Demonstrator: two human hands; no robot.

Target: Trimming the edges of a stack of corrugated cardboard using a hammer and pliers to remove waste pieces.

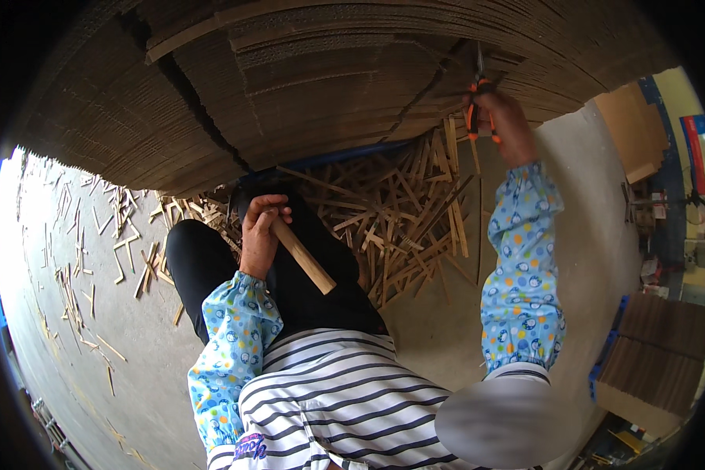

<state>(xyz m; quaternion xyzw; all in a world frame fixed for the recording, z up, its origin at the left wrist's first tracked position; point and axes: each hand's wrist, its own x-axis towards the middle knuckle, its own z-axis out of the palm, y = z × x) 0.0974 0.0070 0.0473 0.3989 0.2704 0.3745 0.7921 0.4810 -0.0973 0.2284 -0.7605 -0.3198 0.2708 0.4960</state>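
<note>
Fingers of the right hand [513,125] are curled around the orange-and-black handles of a pair of pliers [472,117], near the right part of the lower edge of a large cardboard stack [313,94]. The slim nose of the pliers points up against the layered face of that stack; whether the tips pinch anything is too small to tell. Fingers of the left hand [258,235] are closed about the upper end of a pale, rounded wooden handle [304,257], which slants down to the right over the dark trousers [313,305]; what lies beyond its upper end cannot be made out. Dark, jagged gaps run down across the stack's face, and a blue strip [368,151] shows along its lower edge. Just below that edge, a tangled heap of cardboard strips [407,207] lies on the grey floor [149,368], while looser strips [145,270] are strewn toward the floor's left side. Patterned blue sleeve covers [525,258] reach both wrists, over a striped shirt [329,392]. Near the floor's right side stands a smaller cardboard stack [658,345] with blue along its left edge; above it, well apart, is a brown cardboard sheet [630,133].
</note>
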